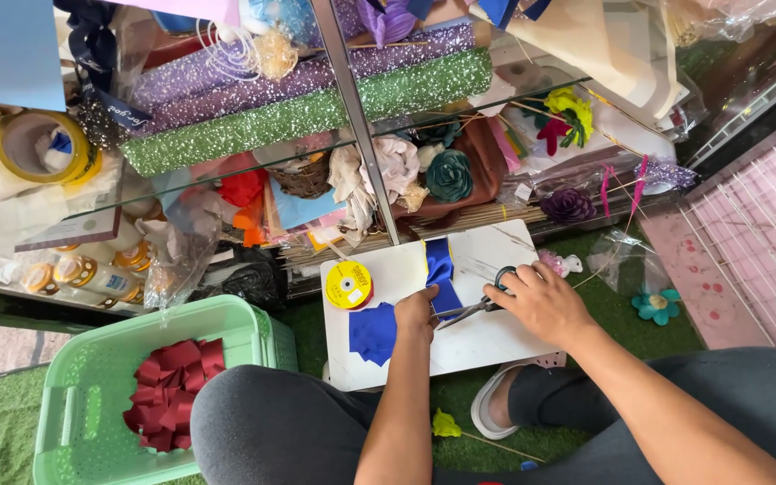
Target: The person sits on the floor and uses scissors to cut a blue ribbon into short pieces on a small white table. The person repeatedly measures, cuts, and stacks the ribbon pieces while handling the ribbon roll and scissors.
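- Blue ribbon strip (440, 269) lies across a white board (487, 341) at frame centre, running from the board's top edge down toward the person's hands.
- Left hand (417, 312) presses down on the strip's lower end; fingers curled and close together, pinching the ribbon against the board w/ the tips.
- Right hand (541, 301), just right of centre, grips scissors (482, 301); fingers thru the teal handle loops, closed round them. Blades point left, touching the ribbon's right edge beside the left hand. Can't tell if blades are parted.
- Cut blue pieces (373, 332) sit in a small pile on the board's left part, just left of the left hand.
- Yellow ribbon spool (349, 285) stands on the board's upper-left corner, near the pile.
- Mint green basket (92, 395) at lower left holds red bows (171, 393).
- Glitter rolls (307, 108), green and purple, lie on a glass shelf across upper centre.
- Fabric flowers: dark teal one (449, 175) under the shelf, purple one (568, 205) right of it, turquoise one (656, 305) on green turf at right.
- Person's knees in dark grey fill the bottom edge.
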